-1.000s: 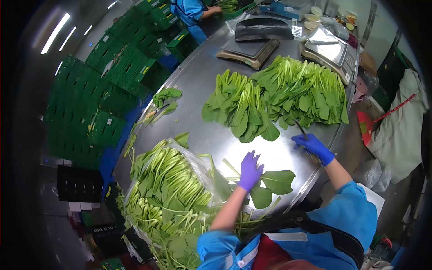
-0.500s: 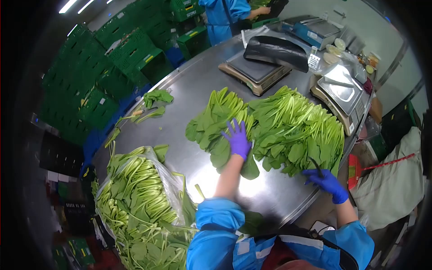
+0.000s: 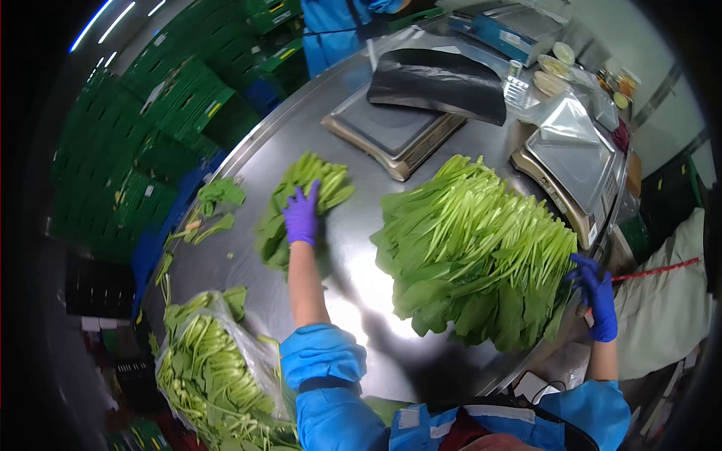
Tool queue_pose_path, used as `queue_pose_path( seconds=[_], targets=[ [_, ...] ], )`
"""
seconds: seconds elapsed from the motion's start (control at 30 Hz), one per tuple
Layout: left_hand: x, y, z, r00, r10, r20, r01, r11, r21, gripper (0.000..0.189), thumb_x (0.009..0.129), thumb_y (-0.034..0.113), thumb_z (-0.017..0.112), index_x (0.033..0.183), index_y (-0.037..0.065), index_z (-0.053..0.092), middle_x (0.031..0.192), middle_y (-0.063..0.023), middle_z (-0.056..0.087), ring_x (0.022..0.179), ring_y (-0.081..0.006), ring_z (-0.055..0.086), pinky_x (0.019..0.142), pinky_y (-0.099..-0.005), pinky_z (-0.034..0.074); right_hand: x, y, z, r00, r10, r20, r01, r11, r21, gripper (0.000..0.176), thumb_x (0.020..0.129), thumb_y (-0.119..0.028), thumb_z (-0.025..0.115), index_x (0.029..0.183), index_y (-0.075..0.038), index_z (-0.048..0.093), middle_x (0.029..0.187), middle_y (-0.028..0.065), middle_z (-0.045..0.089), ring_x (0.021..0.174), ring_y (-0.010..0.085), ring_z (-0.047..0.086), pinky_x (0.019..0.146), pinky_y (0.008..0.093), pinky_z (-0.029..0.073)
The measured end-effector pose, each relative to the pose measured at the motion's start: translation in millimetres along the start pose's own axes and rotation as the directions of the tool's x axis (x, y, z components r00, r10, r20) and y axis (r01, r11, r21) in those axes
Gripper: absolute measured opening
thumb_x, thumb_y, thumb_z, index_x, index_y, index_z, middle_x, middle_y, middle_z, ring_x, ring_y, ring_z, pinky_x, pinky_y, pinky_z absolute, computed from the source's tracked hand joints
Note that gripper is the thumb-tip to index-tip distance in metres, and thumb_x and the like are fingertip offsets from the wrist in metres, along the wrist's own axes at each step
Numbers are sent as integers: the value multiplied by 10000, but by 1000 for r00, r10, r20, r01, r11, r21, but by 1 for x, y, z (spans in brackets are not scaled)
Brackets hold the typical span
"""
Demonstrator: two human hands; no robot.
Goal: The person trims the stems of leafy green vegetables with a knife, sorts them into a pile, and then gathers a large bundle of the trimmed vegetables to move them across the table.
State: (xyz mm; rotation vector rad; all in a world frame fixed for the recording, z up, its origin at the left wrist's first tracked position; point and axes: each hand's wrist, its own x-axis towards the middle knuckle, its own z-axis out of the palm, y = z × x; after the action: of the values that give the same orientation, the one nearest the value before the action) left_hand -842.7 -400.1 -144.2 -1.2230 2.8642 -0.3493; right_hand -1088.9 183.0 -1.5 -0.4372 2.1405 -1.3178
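My left hand (image 3: 301,216), in a purple glove, lies with spread fingers on top of a small bunch of leafy greens (image 3: 331,186) on the left half of the metal table. Farther right, a large pile of the same greens (image 3: 466,255) rests with its pale stalks up and to the right and its broad leaves toward me. My right hand (image 3: 599,301), gloved in blue-purple, is beside that pile's right edge, fingers partly curled. What it holds is hidden; the thin black tool seen before does not show.
A scale (image 3: 395,135) carrying a black sheet (image 3: 440,84) stands behind the pile. A second scale (image 3: 571,173) with clear plastic is at right. An open plastic bag of greens (image 3: 218,368) is front left, leaf scraps (image 3: 219,194) behind it. Green crates (image 3: 150,195) and a person (image 3: 327,34) stand beyond.
My left hand has moved left with the small bunch, opening a gap from the large pile. The right hand has shifted right, to the pile's edge. The camera view has shifted too.
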Motion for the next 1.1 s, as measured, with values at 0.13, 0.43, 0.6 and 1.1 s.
queue_pose_path(
  seconds=[0.13, 0.43, 0.6, 1.1],
  targets=[
    [17, 28, -5, 970, 20, -243, 19, 987, 158, 706, 744, 100, 593, 1387, 233, 332, 1394, -187, 351, 1256, -377, 383, 991, -546, 322, 21, 100, -43, 917, 83, -389, -80, 997, 23, 431, 892, -294, 520, 1240, -41, 530, 1085, 95, 624, 462, 79, 464, 437, 227, 377],
    [30, 220, -46, 806, 428, -410, -536, 233, -811, 396, 858, 250, 540, 1180, 19, 561, 1139, -234, 564, 1104, -377, 512, 987, -407, 378, 33, 138, -2, 916, 332, -226, -252, 913, 320, 625, 840, -334, 639, 1322, -11, 408, 1168, 87, 563, 873, 133, 547, 714, 235, 442],
    [49, 255, -30, 924, 374, 76, -197, 637, -745, 658, 911, 511, 358, 1148, -69, 561, 1132, -297, 558, 1122, -405, 505, 983, -401, 361, 51, 186, -1, 961, 271, 46, -188, 524, 830, 434, 835, -359, 636, 1126, -47, 555, 845, 78, 637, 661, 174, 600, 565, 258, 469],
    [-52, 285, -43, 550, 721, 421, 766, -236, -597, 572, 925, 481, 455, 1290, 43, 487, 1125, -88, 608, 934, -165, 581, 833, -287, 485, 52, 113, 73, 977, 166, 136, -170, 210, 963, 529, 902, -392, 520, 1302, -53, 452, 1200, 130, 568, 1048, 248, 580, 906, 367, 472]
  ],
)
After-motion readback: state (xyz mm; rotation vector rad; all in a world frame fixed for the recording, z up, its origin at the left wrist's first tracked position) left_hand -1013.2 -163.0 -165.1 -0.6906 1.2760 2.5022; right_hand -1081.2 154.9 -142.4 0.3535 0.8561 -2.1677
